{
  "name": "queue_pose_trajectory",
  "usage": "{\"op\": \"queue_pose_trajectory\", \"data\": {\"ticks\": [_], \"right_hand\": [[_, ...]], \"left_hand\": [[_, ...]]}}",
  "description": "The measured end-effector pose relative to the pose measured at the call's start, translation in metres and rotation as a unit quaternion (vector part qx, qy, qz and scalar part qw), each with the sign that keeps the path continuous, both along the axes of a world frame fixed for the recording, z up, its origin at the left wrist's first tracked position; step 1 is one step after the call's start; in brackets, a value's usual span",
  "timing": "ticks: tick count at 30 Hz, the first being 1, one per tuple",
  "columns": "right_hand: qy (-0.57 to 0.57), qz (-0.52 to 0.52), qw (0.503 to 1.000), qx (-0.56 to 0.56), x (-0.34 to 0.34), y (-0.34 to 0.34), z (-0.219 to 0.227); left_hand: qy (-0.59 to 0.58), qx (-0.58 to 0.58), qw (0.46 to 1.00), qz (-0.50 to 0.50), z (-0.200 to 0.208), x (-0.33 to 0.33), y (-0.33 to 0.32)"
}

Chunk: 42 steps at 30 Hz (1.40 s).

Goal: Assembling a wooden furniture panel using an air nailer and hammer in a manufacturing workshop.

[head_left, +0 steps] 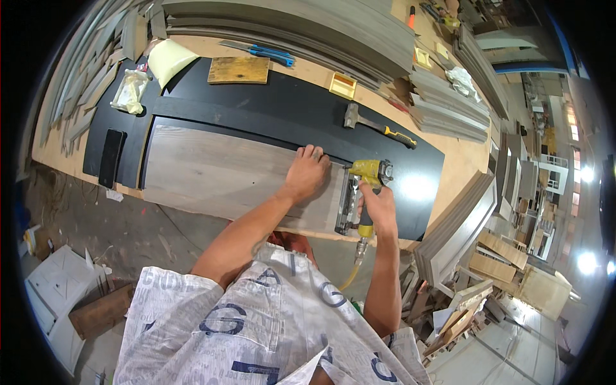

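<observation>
A long grey wood-grain panel (212,160) lies on a black board (289,106) on the workbench. My left hand (308,172) rests on top of the panel near its far edge, fingers bent a little, holding nothing. At the panel's right end my right hand (380,206) is closed round the handle of a yellow-green pneumatic nail gun (367,169). The gun's magazine stands along that end; whether its nose touches the panel I cannot tell. From the handle's base a yellow air hose (350,278) runs down past the bench edge.
Beyond the panel lie a hammer (385,128), a wood block (239,70), blue-handled cutters (273,55), a glue bag (170,61) and a black phone-like slab (112,158). Grey boards (289,29) are stacked at the back. Framed pieces (459,224) lean against the bench's right end.
</observation>
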State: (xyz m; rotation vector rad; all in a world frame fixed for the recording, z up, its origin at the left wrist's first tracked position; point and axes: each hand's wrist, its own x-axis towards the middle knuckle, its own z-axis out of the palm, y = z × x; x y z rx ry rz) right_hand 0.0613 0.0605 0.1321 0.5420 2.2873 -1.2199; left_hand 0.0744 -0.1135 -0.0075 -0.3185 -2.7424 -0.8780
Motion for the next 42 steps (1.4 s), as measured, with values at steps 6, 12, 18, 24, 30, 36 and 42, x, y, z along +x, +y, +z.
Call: {"op": "queue_pose_trajectory", "data": {"ticks": [6, 12, 18, 24, 30, 36, 42], "right_hand": [[0.044, 0.062, 0.996, 0.035, -0.001, -0.008, 0.000], [0.044, 0.112, 0.991, 0.066, -0.003, 0.000, -0.007], [-0.003, 0.035, 0.997, -0.069, 0.018, -0.038, 0.001], [-0.011, 0.016, 0.997, -0.075, 0.022, -0.134, -0.010], [-0.024, -0.015, 0.998, -0.057, 0.021, -0.156, -0.001], [-0.027, -0.023, 0.999, -0.039, 0.024, -0.166, 0.000], [-0.018, -0.025, 0.999, -0.042, 0.026, -0.167, 0.000]], "left_hand": [[-0.053, -0.013, 0.998, -0.013, -0.001, 0.006, -0.004], [0.011, -0.114, 0.993, 0.042, -0.011, 0.026, -0.095], [-0.006, -0.077, 0.996, 0.036, 0.004, 0.036, -0.181], [0.007, -0.034, 0.999, 0.008, -0.003, 0.036, -0.186], [-0.017, -0.034, 0.999, -0.009, 0.003, 0.036, -0.193], [-0.027, -0.023, 0.999, -0.009, 0.002, 0.037, -0.196], [-0.035, -0.033, 0.999, -0.019, -0.001, 0.038, -0.196]]}}
